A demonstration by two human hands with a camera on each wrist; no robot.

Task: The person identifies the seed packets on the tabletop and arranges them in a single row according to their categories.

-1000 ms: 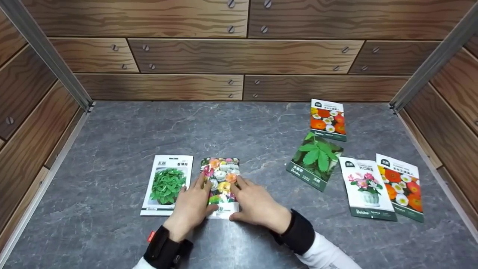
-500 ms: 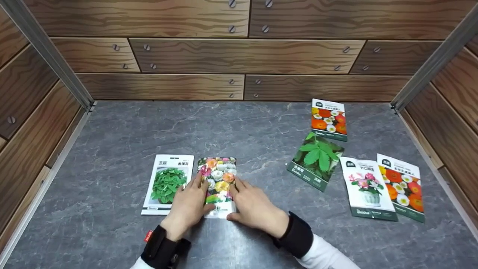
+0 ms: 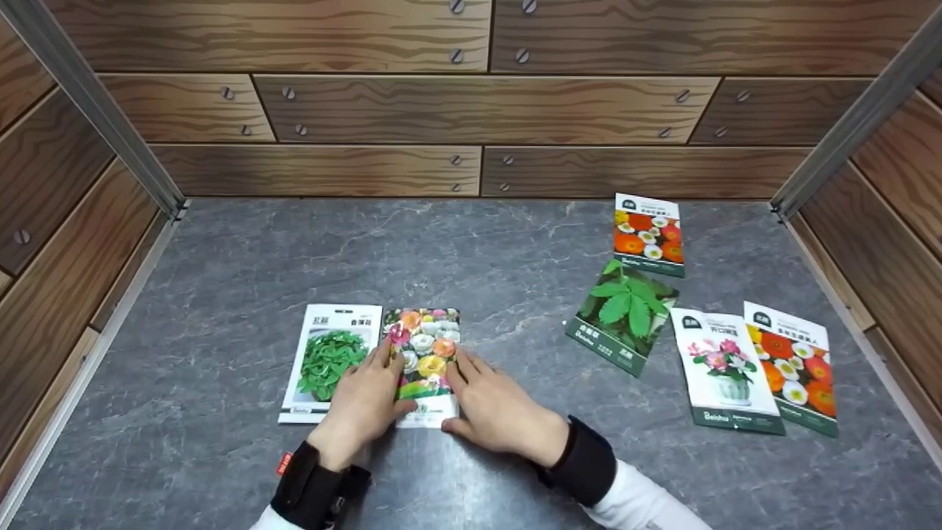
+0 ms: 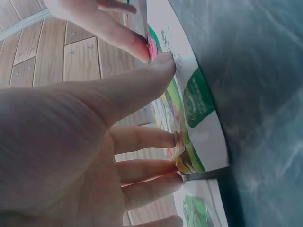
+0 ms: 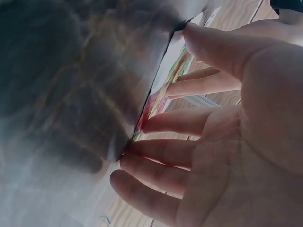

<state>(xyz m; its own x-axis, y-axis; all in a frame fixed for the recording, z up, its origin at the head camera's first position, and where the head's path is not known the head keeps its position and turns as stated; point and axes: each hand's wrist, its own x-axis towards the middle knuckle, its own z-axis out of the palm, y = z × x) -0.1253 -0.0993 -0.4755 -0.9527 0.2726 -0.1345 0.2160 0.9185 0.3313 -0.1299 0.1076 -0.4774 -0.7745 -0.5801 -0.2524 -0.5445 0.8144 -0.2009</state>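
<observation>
I keep both flat hands, left hand (image 3: 362, 407) and right hand (image 3: 494, 407), fingers straight, gripping nothing, pressing lightly to square the mixed-flower seed packet (image 3: 425, 353) against the herb seed packet (image 3: 331, 361).

The worktop (image 3: 243, 272) is dark grey with pale marble veins. The near packet (image 3: 425, 346) shows pink, orange, yellow and white blooms; the white packet (image 3: 331, 361) left of it, green leaves. Far right, a packet (image 3: 647, 235) has orange and white flowers. The walls (image 3: 368, 110) are brown woodgrain.
</observation>
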